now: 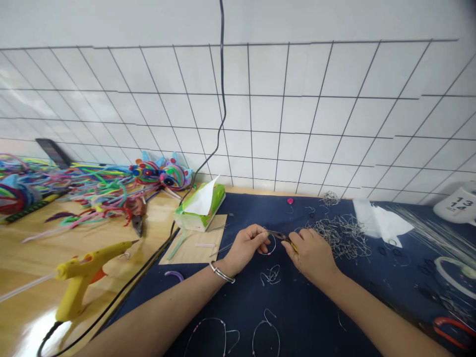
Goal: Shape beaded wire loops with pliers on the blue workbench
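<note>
My left hand (pixel 250 246), with a silver bangle (pixel 221 272) at the wrist, pinches a thin wire loop (pixel 274 246) that carries small pink beads. Wrapped round the yellow handles of pliers (pixel 278 235) is my right hand (pixel 311 252); the pliers' jaws point left and meet the loop near my left fingertips. Just below on the dark blue cloth (pixel 297 312) lies a small bundle of bent wires (pixel 271 275). Nearer the front edge are two larger wire loops, one with pink beads (pixel 208 320) and one beside it (pixel 266 322).
Tangled wire pieces (pixel 344 235) and straight wires (pixel 439 233) lie at the right, near a white mug (pixel 457 203). At left are a tissue box (pixel 201 206), a yellow glue gun (pixel 80 272) with a black cable, another pair of pliers (pixel 137 224) and colourful pipe cleaners (pixel 100 186).
</note>
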Motion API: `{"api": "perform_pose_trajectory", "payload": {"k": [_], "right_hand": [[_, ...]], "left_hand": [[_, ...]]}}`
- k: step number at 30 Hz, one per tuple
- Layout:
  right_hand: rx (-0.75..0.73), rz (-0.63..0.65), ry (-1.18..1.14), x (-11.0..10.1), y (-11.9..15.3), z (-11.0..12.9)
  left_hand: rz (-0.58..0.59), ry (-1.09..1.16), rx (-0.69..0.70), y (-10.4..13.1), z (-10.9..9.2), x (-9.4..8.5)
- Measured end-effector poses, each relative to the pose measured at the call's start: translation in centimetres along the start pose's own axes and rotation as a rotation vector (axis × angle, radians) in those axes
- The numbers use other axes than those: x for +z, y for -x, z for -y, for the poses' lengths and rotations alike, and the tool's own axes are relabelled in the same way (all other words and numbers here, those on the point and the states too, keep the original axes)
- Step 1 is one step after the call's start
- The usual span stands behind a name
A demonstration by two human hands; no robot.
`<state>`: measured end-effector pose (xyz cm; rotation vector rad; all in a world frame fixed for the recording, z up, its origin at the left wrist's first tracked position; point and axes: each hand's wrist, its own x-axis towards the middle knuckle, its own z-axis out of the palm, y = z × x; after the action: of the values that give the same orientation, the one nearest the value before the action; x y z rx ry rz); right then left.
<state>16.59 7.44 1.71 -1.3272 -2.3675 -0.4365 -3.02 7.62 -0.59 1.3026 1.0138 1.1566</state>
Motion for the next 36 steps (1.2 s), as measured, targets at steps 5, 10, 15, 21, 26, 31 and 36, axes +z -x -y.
{"api": "perform_pose_trajectory", "payload": {"k": [5,10,15,21,26,31,36], "right_hand": [[0.003,-0.022,-0.009,0.0,0.0,0.1],[-0.001,-0.024,-0.014,-0.2,-0.1,0.2],[-0.018,-0.047,-0.006,-0.1,0.0,0.2],[-0.006,-0.016,-0.018,-0.1,-0.1,0.2],[0.004,-0.014,-0.029,0.0,-0.1,0.1],[0.018,-0.022,-0.061,0.5,-0.1,0.0],[0.033,0.012,-0.089,0.5,-0.1,-0.1]], "left_hand": [[0.004,-0.032,0.001,0.0,-0.1,0.0],[0.008,-0.064,-0.005,0.0,0.0,0.0],[0.013,-0.098,0.032,0.3,-0.3,0.1],[-0.008,-0.126,0.067,0.6,-0.8,0.1],[-0.024,-0.149,0.072,0.6,-0.9,0.1],[-0.03,-0.143,0.077,0.5,-1.0,0.0],[-0.029,-0.164,0.07,0.5,-0.7,-0.1]]}}
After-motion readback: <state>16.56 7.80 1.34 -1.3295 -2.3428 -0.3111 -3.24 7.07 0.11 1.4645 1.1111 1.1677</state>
